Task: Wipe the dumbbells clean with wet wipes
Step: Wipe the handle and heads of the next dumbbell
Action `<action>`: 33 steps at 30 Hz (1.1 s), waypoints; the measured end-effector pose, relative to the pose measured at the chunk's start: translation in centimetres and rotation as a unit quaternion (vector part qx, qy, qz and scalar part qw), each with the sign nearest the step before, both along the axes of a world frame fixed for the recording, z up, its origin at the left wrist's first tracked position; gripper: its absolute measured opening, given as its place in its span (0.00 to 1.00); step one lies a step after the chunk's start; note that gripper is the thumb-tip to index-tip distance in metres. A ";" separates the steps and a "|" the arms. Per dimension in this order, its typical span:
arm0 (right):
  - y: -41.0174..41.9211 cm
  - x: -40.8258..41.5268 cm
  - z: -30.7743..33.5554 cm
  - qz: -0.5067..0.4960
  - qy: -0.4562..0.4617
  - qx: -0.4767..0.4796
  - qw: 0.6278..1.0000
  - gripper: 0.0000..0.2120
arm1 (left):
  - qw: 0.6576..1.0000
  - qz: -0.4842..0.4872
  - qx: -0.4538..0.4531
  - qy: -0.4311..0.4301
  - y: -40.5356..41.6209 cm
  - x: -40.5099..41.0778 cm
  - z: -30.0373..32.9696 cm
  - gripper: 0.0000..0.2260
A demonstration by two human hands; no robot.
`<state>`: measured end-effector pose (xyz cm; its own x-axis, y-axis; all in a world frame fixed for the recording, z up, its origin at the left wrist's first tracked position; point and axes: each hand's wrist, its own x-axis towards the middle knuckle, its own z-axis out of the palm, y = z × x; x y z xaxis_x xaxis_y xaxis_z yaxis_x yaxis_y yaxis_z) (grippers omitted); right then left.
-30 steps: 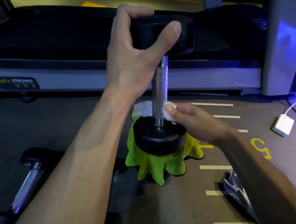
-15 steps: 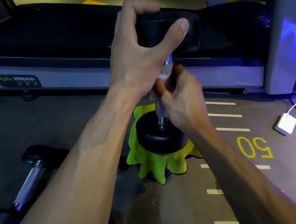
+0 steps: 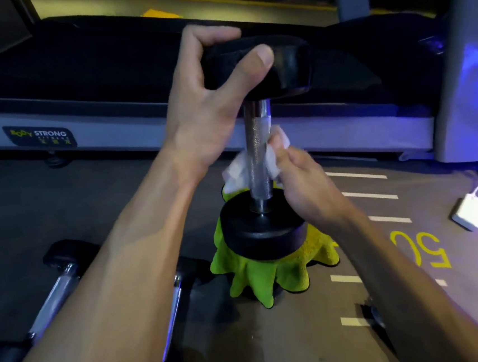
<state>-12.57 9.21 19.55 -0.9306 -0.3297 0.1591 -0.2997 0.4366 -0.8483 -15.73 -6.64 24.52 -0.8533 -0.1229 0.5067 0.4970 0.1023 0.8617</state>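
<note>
While the upright dumbbell [image 3: 258, 149] stands on end, its lower head resting on a green cloth [image 3: 259, 278], the step in hand is judged to be wiping the knurled metal handle.

Item 1. Left hand [image 3: 210, 107]: clamped over the dumbbell's upper black head, thumb across the near face, fingers over the top; steadies the weight.

Item 2. Right hand [image 3: 305, 183]: fingers curled, pinching a white wet wipe [image 3: 241, 167] that wraps behind the handle, just above the lower head.

Item 3. Next move, as a judgement: slide the wipe along and around the handle, then over both heads; calls for a firm hold above so the weight does not tip off the soft cloth.

Item 4. Two more dumbbells [image 3: 58, 288], lying on the floor below and outside the left forearm; seemingly awaiting their turn.

Item 5. Treadmill [image 3: 110, 129], beyond both hands, close behind the upper head.

Item 6. White charger block [image 3: 470, 212] with cable, well out past the right hand.

Item 7. Dark packet [image 3: 375, 316] under the right forearm; possibly the wipe pack, too hidden to tell.

Obstructions: left forearm partly covers the floor dumbbells; nothing blocks the handle itself.
</note>
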 end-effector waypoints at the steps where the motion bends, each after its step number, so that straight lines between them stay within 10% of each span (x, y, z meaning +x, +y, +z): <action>1: 0.5 0.6 -0.3 0.029 0.001 0.034 0.999 0.27 | 1.000 -0.008 0.007 0.001 -0.2 -0.1 -0.2 0.19; 10: 0.6 -0.7 -0.2 0.054 0.087 0.018 0.995 0.05 | 0.999 -0.043 0.031 0.002 -0.4 0.5 -0.3 0.19; 16: 2.8 1.2 -2.0 0.059 0.035 0.106 0.992 0.05 | 0.988 -0.073 0.048 -0.128 0.1 3.2 -5.7 0.48; 20: 1.7 3.3 -3.1 -0.029 0.110 0.109 0.988 0.09 | 0.977 -0.058 -0.016 -0.206 1.0 5.6 -9.6 0.16; 26: -0.5 6.5 -5.0 -0.183 0.098 -0.045 0.977 0.11 | 0.975 -0.019 -0.082 -0.205 1.5 7.2 -8.8 0.25; 33: -2.0 8.8 -4.8 -0.229 0.035 -0.251 0.940 0.15 | 0.987 0.035 -0.008 -0.159 1.5 8.3 -7.8 0.13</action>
